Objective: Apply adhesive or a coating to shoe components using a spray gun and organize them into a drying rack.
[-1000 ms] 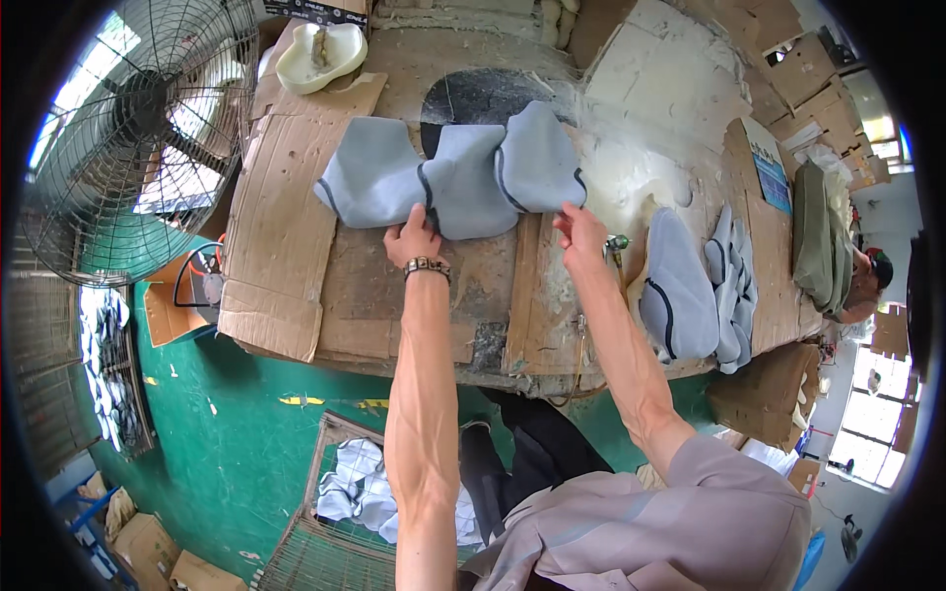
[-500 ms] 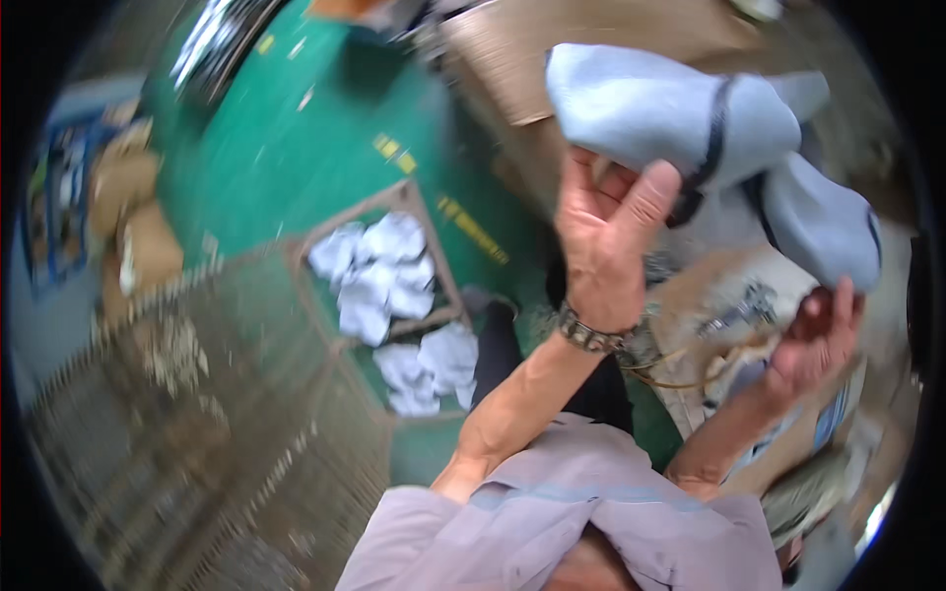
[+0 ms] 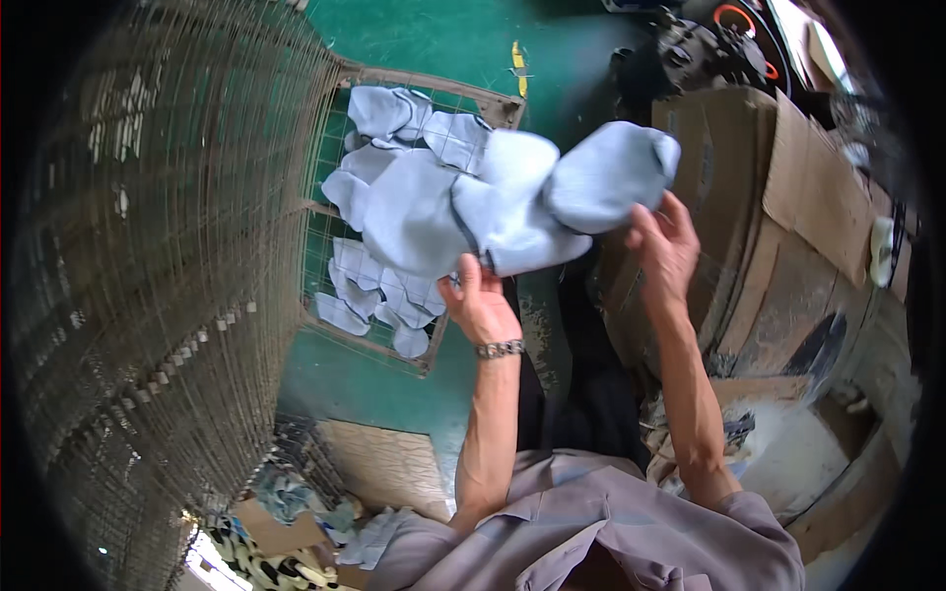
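Head view, the only one I have on the monitor: I see both bare hands raised in front of the body, sharing a row of at least three overlapping grey-blue pieces (image 3: pixel 517 182) with dark edging. The left hand (image 3: pixel 483 305), with a bracelet (image 3: pixel 501 348) at its wrist, pinches the row's lower edge, thumb on top and fingers curled mostly out of sight beneath. The right hand (image 3: pixel 665 251) pinches the right-hand end between thumb and fingers, the grip light and the fingers slightly apart; I cannot tell how far they reach behind the material. The row covers part of a framed wire rack (image 3: pixel 501 110) set above the green floor (image 3: pixel 443 34); whether it touches the rack's load I cannot tell. Containers: the rack carries similar loose pieces (image 3: pixel 384 110), some overlapping, on the mesh in its upper section, and a further group (image 3: pixel 357 261) in the lower section. Tall wire mesh (image 3: pixel 187 217) stands along the left. To the right of the right hand I note a large cardboard box (image 3: pixel 729 148), contents hidden. At lower left, a smaller carton (image 3: pixel 281 532) sits near pale-and-dark items (image 3: pixel 286 569), too small to identify.
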The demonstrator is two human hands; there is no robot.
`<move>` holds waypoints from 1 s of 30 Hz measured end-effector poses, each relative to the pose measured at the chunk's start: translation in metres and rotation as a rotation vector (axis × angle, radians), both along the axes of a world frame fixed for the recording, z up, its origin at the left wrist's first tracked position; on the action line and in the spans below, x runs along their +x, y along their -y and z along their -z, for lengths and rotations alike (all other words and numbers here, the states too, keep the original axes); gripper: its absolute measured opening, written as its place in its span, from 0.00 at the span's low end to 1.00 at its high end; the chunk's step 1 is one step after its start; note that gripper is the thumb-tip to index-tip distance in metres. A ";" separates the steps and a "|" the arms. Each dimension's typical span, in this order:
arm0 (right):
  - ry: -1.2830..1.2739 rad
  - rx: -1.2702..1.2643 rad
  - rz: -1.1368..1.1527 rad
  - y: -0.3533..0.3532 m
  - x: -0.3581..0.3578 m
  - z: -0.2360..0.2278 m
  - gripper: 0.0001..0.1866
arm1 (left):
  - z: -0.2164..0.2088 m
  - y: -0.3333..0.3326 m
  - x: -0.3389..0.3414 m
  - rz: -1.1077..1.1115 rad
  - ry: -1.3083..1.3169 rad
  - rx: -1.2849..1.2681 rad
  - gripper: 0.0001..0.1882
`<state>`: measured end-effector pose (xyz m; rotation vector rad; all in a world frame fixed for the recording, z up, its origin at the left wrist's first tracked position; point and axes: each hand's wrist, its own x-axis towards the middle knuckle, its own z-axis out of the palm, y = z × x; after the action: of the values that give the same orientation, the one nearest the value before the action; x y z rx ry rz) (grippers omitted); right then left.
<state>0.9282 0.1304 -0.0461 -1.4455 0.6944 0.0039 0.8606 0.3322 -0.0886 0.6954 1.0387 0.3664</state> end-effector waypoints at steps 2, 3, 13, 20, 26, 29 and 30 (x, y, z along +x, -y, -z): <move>-0.102 0.004 -0.175 -0.052 0.031 0.046 0.27 | 0.044 -0.045 0.008 -0.118 -0.031 0.055 0.26; -0.080 0.001 -0.250 -0.079 0.046 0.069 0.28 | 0.063 -0.067 0.012 -0.152 0.000 0.093 0.28; -0.076 0.082 -0.440 -0.220 0.109 0.206 0.30 | 0.191 -0.175 0.018 -0.414 -0.025 0.243 0.33; -0.115 0.135 -0.268 -0.239 0.080 0.448 0.34 | 0.437 -0.159 -0.033 -0.547 -0.173 0.090 0.38; -0.594 -0.156 -0.220 -0.237 0.058 0.591 0.41 | 0.609 -0.175 -0.062 -0.373 -0.323 -0.358 0.26; -0.205 -0.180 -0.773 -0.257 0.020 0.567 0.30 | 0.605 -0.179 -0.067 -0.348 -0.283 -0.318 0.29; -0.150 -0.153 -0.914 -0.275 0.006 0.558 0.26 | 0.603 -0.179 -0.065 -0.355 -0.327 -0.300 0.32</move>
<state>0.9345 0.4054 -0.6038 -1.8134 0.1014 0.7852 0.7954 0.5112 -0.6911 0.3017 1.4998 0.3986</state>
